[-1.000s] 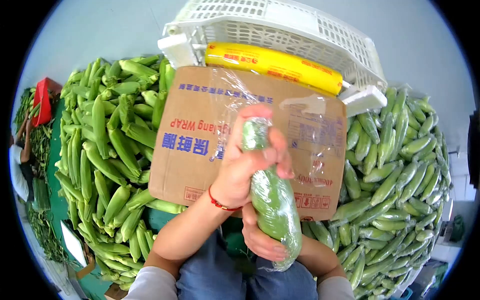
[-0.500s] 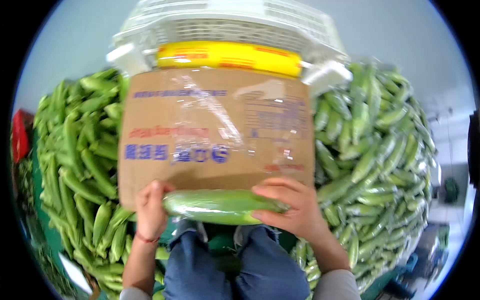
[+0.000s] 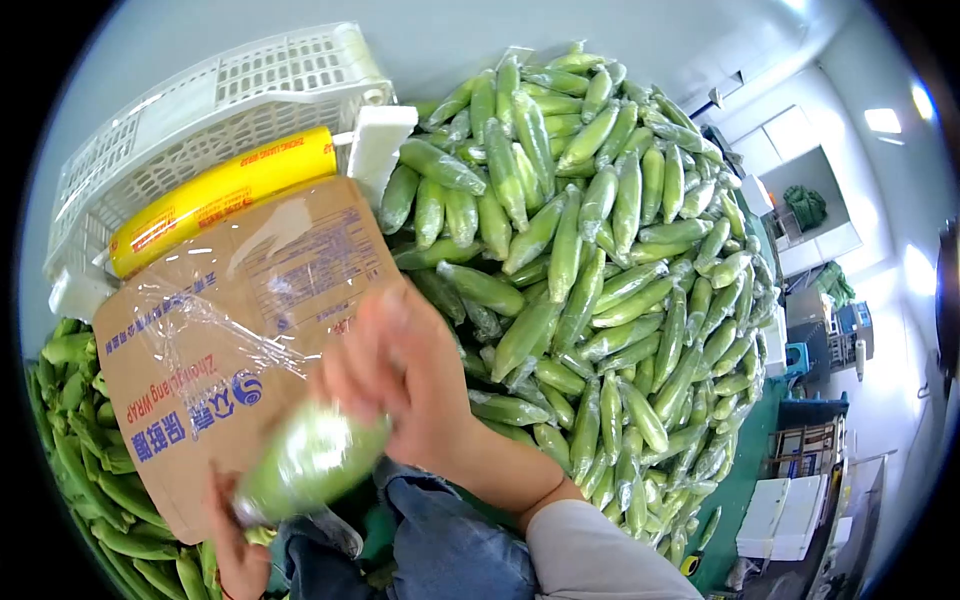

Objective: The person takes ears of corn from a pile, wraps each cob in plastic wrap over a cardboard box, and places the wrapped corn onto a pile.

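A green ear of corn (image 3: 315, 460), its husk on and clear plastic film around it, is tilted and blurred above my lap. My right hand (image 3: 385, 360) is smeared by motion, its bent fingers closed at the upper end of this ear. Beside its lower end is my left hand (image 3: 240, 560); the ear partly hides those fingers, and whether they grip it cannot be made out. Under and behind the ear lies a cardboard box (image 3: 215, 350) with printed writing and shiny film across its top. A yellow roll of wrap (image 3: 225, 195) sits at the box's far edge.
A white plastic crate (image 3: 230, 85) stands behind the roll. To the right rises a big heap of film-wrapped corn (image 3: 600, 290). More corn without film (image 3: 110, 490) is piled at the left. White boxes (image 3: 785, 515) stand on the green floor farther right.
The view has swung right, so the box now sits left and tilted. The ear has turned from level to slanting, and my right hand has moved up over its upper end.
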